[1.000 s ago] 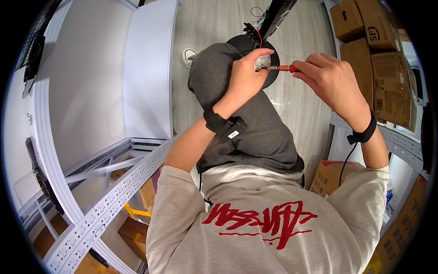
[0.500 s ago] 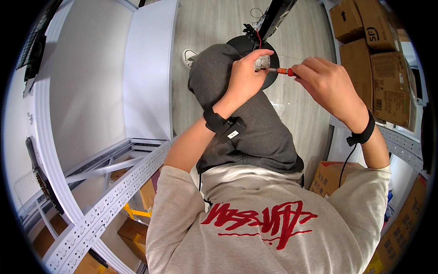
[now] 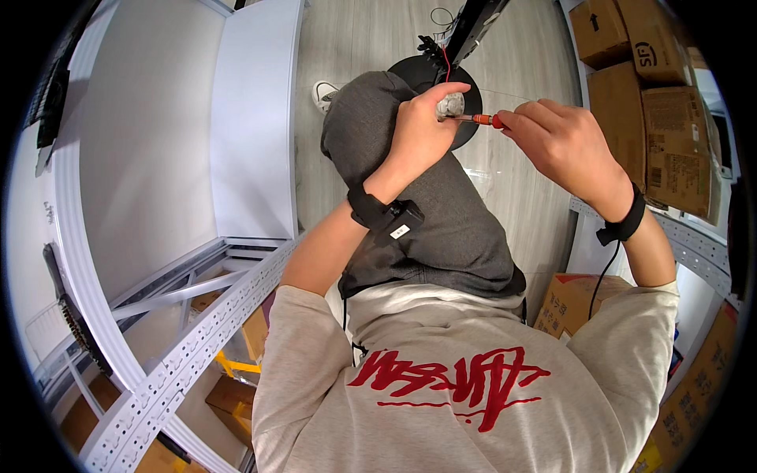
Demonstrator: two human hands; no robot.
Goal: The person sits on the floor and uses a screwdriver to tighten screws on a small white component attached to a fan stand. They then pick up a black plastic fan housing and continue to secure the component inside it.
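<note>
Our left hand (image 3: 418,130) grips a whitish piece (image 3: 450,106) above the black disc (image 3: 414,69); our right hand (image 3: 564,146) pinches a red-orange screwdriver (image 3: 482,120), tip at the piece; best we keep shaft steady, pressure light

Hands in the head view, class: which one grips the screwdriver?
The right hand, closed around the red end of the screwdriver; the left hand instead holds a small pale piece.
</note>
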